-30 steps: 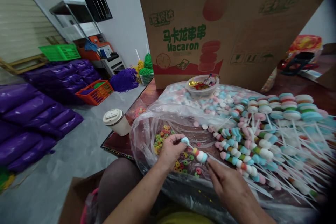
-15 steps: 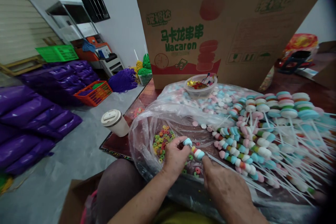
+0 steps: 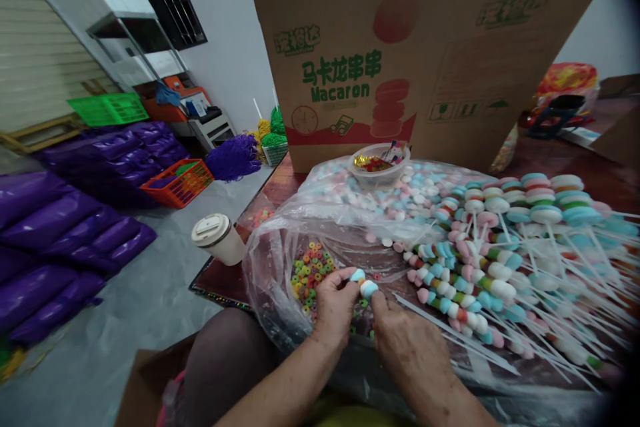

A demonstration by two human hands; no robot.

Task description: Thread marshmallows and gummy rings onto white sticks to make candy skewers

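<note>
Over the plastic sheet my left hand (image 3: 334,303) pinches a blue marshmallow (image 3: 357,275) at the far end of a short candy skewer (image 3: 369,289). My right hand (image 3: 407,333) is closed around the near end of that skewer, just below a white and blue marshmallow; the stick itself is hidden by the fingers. Small coloured candy rings (image 3: 313,270) lie left of and under my left hand. To the right of my hands is a large pile of finished-looking marshmallow skewers (image 3: 460,287) with white sticks. Loose white sticks (image 3: 460,337) lie beside my right hand.
Behind the clear plastic bag (image 3: 280,230) of loose marshmallows (image 3: 425,183) stands a tall cardboard box (image 3: 345,27). A plastic bowl (image 3: 377,177) with wrappers sits before it. A lidded cup (image 3: 225,243) stands at the table's left edge. Purple packs (image 3: 65,247) are on the floor.
My hands have come closer together. The gap between the blue marshmallow in my left fingers and the other pieces on the skewer has narrowed. The view has shifted slightly.
</note>
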